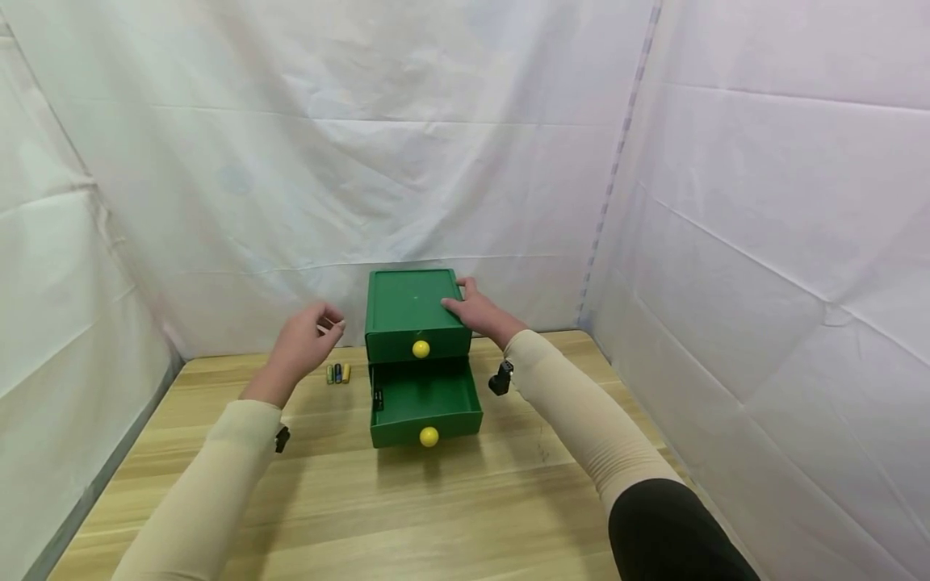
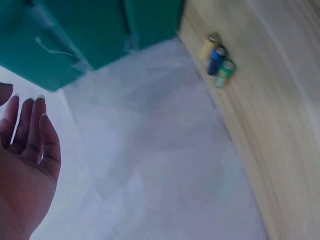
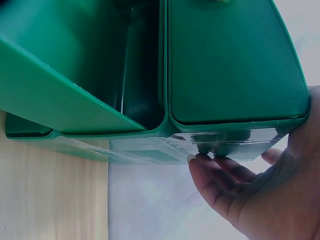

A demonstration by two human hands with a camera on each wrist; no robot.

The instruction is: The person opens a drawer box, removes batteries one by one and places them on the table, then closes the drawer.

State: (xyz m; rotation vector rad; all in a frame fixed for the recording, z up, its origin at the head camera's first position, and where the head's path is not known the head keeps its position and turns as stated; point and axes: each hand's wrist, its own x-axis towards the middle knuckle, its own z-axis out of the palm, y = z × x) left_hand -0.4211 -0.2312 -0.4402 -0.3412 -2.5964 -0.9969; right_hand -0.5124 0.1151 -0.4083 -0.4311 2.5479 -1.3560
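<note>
A green drawer cabinet (image 1: 414, 300) with yellow ball knobs stands on the table. Its top drawer (image 1: 392, 347) is closed, while the drawer below (image 1: 429, 399) is pulled out. My right hand (image 1: 479, 311) holds the cabinet's upper right edge, thumb over the top; in the right wrist view the fingers (image 3: 212, 185) lie against the side wall. My left hand (image 1: 305, 339) hovers left of the cabinet, fingers loosely bent and holding nothing. Nearest it are three small batteries, a green one (image 2: 225, 74), a blue one (image 2: 217, 60) and a yellow one (image 2: 209, 46), side by side on the table.
A small black piece (image 1: 378, 399) shows at the left inside of the pulled-out drawer. The wooden table (image 1: 327, 500) reaches back to a white cloth (image 1: 291, 202) hanging behind, with more cloth at both sides.
</note>
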